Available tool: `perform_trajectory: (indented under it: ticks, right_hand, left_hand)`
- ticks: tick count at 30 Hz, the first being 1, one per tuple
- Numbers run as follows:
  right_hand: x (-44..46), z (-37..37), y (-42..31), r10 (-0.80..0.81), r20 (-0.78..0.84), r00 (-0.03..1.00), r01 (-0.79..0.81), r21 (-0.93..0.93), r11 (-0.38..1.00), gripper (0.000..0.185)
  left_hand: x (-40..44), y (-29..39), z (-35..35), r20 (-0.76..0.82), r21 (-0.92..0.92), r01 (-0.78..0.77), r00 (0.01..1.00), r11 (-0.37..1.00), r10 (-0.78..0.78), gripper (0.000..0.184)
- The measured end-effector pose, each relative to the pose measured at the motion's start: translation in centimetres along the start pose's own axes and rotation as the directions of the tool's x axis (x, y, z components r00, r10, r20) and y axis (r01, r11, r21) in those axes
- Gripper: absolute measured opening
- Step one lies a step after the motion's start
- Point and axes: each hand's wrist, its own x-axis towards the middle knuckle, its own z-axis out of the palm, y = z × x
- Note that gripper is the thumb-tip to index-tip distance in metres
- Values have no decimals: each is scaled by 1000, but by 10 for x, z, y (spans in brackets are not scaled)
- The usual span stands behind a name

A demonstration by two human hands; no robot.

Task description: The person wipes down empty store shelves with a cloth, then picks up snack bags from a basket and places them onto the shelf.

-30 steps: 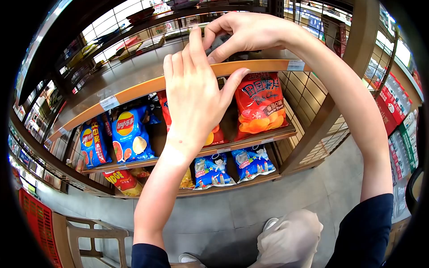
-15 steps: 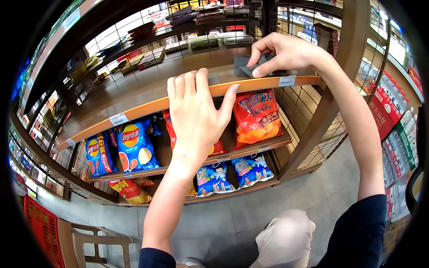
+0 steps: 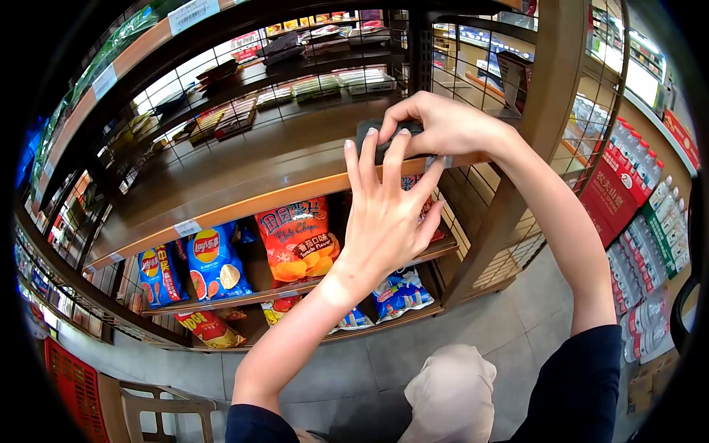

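Observation:
My right hand [image 3: 450, 129] grips a dark grey cloth [image 3: 366, 131] on the brown shelf board [image 3: 214, 177], near its right end; the fingers hide much of the cloth. Spread over the front edge of the board is my left hand [image 3: 388, 199], fingers apart, with its fingertips overlapping the cloth. Whether those fingertips press on the cloth I cannot tell. Under the left hand's side, a red bag of tomato chips [image 3: 297, 240] stands on the shelf below. A second red bag is mostly covered by the left hand.
Blue Lay's bags [image 3: 214, 262] stand on the lower left shelf. Wire mesh [image 3: 473, 66] and a wooden post [image 3: 550, 88] bound the rack. Bottled water packs [image 3: 639, 258] are stacked at right. At lower left are a red basket [image 3: 74, 384] and a wooden stool [image 3: 159, 406].
My left hand has moved right and its fingers have spread, reaching the cloth. The right hand and cloth appear slightly further left and lower, while the camera view has also shifted.

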Motion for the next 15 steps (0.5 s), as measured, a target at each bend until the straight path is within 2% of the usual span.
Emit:
perform_trajectory:
  ticks: [3,10,12,14,15]
  right_hand:
    - [-4,0,-4,-93,-19,995,91,-91,992,23]
    - [-5,-3,-7,-139,-8,990,137,-98,986,23]
    - [-14,-11,-20,96,22,995,-92,-143,985,23]
    - [-16,-16,-8,85,26,996,-81,-116,990,24]
    - [-19,-19,-7,105,11,994,-101,-177,979,23]
  left_hand:
    - [0,-4,6,11,37,18,1000,999,-18,45]
    - [2,-6,9,23,36,35,999,999,-36,50]
    - [1,-7,10,27,45,30,999,999,-32,51]
    - [-1,-7,11,34,49,24,999,999,-26,53]
    - [-1,-8,12,27,63,16,999,998,-17,55]
